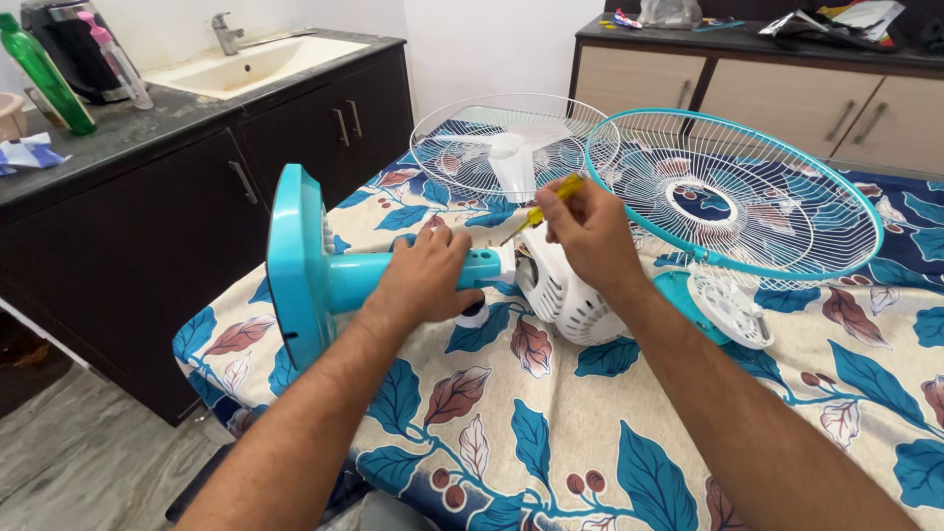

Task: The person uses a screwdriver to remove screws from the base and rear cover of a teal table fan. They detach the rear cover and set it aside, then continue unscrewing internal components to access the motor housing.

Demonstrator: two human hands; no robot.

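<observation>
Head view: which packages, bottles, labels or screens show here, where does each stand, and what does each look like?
Green bottle: far left on the dark counter, leaning, slim, green plastic.
Clear spray bottle: beside it on the counter, pink top, see-through body.
Clear plastic bag: on the far cabinet top, crumpled.
Shiny wrappers and papers: on the same cabinet top, right, silvery and white, loosely piled.
No screens or signs are visible.

Walls: plain white, evenly lit.
Floor (69,442): grey wood-look planks.
Left counter (128,128): dark stone top over dark cabinets (147,236) with metal handles; a cream sink (258,61) with a tap (226,31) (a green bottle (44,71) stands near it).
Far cabinet (777,98): beige drawers under a dark, cluttered top.
Bench (551,433): covered by a leaf-print cloth.
</observation>
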